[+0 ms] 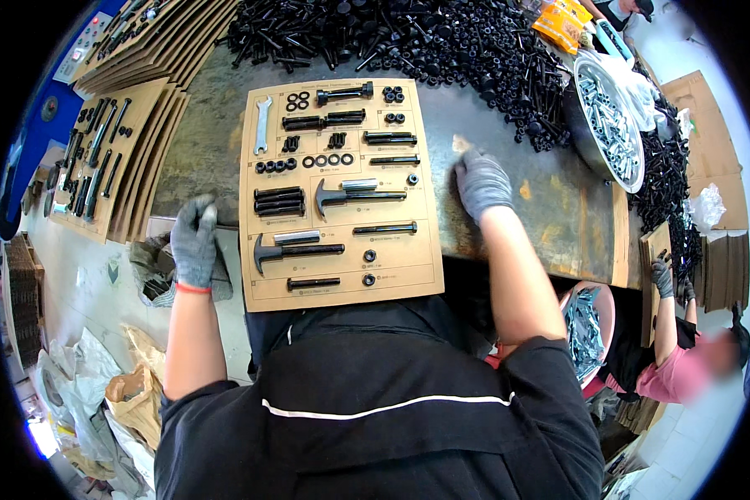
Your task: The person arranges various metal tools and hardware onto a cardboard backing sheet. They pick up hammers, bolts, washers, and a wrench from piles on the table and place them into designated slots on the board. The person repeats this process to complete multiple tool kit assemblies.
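A brown cardboard panel (pixel 335 265) lies before me, its near edge against my body. Fixed to it are a silver open-ended wrench (pixel 262 125), two black hammer-shaped pieces with curved heads, black bolts (pixel 279 201), silver tubes (pixel 360 185), nuts and washers. My left hand (pixel 194 242), in a grey glove, is held off the panel's left side, its fingers curled with nothing visible in them. On the metal table (pixel 525 221), right of the panel, rests my gloved right hand (pixel 483 185). Its fingers are bent under, hiding whatever may be beneath.
A heap of black bolts and nuts (pixel 442 50) covers the table's far side. At right stands a metal bowl of silver tubes (pixel 608 125), with a pink tub of metal parts (pixel 587 329) below. Filled panels (pixel 100 158) stack at left. A co-worker in pink (pixel 683 367) handles cardboard.
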Available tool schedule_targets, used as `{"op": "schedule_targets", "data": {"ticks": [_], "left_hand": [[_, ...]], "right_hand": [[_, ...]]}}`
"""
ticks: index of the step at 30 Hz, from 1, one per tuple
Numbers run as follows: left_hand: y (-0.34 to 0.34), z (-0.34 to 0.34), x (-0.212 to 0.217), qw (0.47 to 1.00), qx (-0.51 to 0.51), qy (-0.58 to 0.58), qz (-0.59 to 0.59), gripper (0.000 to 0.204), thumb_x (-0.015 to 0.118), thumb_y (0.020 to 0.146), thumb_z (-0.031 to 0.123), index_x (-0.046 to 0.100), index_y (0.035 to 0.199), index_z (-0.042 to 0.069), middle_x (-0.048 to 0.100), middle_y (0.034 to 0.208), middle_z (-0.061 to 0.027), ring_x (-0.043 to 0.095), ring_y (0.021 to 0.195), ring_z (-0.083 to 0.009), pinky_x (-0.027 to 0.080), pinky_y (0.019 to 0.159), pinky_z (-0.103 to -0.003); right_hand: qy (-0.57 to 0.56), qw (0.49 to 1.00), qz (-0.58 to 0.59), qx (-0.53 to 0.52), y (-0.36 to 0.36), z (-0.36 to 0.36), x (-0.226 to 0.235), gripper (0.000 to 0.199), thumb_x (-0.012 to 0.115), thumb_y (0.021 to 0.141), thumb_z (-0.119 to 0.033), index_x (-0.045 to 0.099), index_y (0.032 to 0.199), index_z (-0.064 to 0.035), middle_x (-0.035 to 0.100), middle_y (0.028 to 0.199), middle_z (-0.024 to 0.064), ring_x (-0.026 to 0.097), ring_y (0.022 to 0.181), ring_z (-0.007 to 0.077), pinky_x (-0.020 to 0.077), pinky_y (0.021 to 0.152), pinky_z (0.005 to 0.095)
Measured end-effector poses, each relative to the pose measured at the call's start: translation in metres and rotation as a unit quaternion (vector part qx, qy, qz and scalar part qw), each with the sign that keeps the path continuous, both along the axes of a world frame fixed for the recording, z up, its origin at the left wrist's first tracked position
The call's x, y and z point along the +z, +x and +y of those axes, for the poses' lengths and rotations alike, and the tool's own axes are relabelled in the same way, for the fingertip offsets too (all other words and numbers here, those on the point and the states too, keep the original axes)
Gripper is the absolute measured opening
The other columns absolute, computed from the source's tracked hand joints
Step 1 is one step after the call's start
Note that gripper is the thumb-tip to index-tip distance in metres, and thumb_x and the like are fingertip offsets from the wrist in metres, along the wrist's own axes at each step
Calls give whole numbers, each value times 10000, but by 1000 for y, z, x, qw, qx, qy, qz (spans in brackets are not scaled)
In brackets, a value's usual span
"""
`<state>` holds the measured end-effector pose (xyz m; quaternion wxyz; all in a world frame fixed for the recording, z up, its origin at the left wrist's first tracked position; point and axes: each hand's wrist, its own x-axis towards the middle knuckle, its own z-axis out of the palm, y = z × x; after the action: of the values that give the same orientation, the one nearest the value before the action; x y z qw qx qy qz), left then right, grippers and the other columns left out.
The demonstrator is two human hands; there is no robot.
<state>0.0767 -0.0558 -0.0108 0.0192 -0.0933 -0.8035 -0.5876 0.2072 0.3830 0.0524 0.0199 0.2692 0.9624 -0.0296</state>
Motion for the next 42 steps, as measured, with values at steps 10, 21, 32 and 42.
{"op": "schedule_targets", "data": {"ticks": [10, 21, 32, 42], "left_hand": [[140, -51, 23, 783, -108, 267, -552, 467, 662, 878, 176, 503, 1262, -38, 663, 1056, -181, 678, 884, -228, 575, 674, -259], [173, 19, 12, 838, -65, 336, -425, 444, 551, 972, 374, 539, 1230, 13, 684, 1020, -111, 666, 831, -186, 534, 648, -250], [132, -13, 5, 801, -25, 443, -402, 512, 696, 872, 358, 554, 1232, 22, 674, 1070, -97, 658, 841, -164, 546, 635, -244], [173, -36, 29, 833, -200, 195, -478, 756, 764, 778, 459, 513, 1292, -36, 667, 1052, -117, 648, 830, -134, 528, 654, -244]], "right_hand": [[-284, 957, -32, 52, 36, 37, 64, 252, 592, 858, 44, 671, 1086, -28, 701, 989, 91, 642, 932, 172, 505, 854, 283], [-217, 942, 228, 115, -151, 48, -63, 412, 576, 901, -226, 553, 1262, -30, 576, 1269, 218, 543, 1187, 356, 410, 1037, 407], [-124, 976, 155, 85, -88, 12, -30, 324, 537, 919, -285, 657, 1116, -58, 630, 1137, 220, 588, 1073, 387, 452, 954, 459], [-149, 980, 126, 34, 45, -22, -24, 305, 537, 933, -314, 666, 994, -45, 658, 981, 229, 614, 928, 397, 473, 829, 465]]}}
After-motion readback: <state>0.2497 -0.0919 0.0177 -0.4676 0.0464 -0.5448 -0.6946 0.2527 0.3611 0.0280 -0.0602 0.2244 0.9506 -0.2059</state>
